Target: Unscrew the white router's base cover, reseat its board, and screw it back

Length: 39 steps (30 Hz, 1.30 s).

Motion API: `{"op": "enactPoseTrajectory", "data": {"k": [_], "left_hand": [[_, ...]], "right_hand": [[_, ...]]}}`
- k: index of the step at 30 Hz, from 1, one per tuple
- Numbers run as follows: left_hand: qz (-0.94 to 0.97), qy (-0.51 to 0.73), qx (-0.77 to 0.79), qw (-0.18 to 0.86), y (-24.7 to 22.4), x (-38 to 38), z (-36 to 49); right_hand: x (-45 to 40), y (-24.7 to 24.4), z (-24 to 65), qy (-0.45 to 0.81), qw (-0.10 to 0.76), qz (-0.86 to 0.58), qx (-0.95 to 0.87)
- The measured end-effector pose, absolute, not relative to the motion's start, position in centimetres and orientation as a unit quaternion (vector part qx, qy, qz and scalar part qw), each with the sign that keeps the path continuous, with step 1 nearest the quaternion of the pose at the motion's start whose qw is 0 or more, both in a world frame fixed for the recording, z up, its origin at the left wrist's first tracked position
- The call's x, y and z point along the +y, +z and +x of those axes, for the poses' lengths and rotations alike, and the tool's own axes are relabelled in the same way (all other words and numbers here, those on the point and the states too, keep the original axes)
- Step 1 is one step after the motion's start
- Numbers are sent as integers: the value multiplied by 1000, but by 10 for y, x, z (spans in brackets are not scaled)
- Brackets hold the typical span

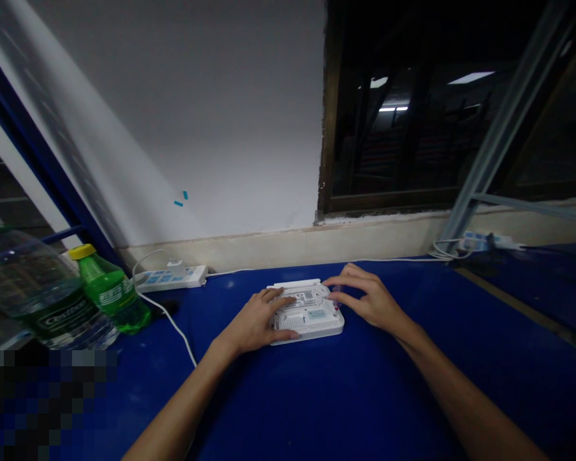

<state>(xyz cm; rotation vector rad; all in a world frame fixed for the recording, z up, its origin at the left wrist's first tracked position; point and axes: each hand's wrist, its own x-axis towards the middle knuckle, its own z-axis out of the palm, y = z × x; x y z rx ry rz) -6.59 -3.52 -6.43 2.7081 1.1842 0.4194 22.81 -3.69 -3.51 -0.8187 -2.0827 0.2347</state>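
Observation:
A white, flat plastic device (pixel 295 319) with rounded corners lies on the blue tabletop. Rows of small holes and pale printed labels show on its upward face. My left hand (pixel 252 320) grips its left part, the thumb along the near edge and the fingers spread over the top toward the far edge. At the device's right end, my right hand (pixel 372 299) has its thumb and forefinger bent in a pinch. Close to those fingertips is a small purplish, see-through piece (pixel 336 294); whether they hold it is too small to tell.
A big clear bottle (pixel 38 288) and a green bottle with a yellow cap (pixel 110 288) stand at left. Behind them lies a power strip (pixel 173 278) with a white cable (pixel 175 323) trailing forward. Another power strip (pixel 487 241) sits at the back right, beside a metal post (pixel 480 160).

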Motion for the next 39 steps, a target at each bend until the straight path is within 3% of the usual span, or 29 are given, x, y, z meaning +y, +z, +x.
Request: {"op": "enactPoseTrajectory", "data": {"k": [5,13,20,26,32,39], "left_hand": [[904,133,397,88,-67,-34,-68],[904,128,388,122,-64,-32,-68],[906,130,388,109,-64,-34,-68],[907,129,388,104,-65,-34,-68],[907,120,392,97,-65,-34,-67],[906,121,393,100,-66,-34,-67]], "right_hand": [[-38,-33,230,127,399,-332,-846],[-39,-31,232,74,417,-335,-842],[-38,-31,231,124,425,-325,-835],[-36,-34,235,67,439,-343,-828],[-35,-35,232,127,429,-339,-828],[-34,-34,234,70,440,-341,-828]]}}
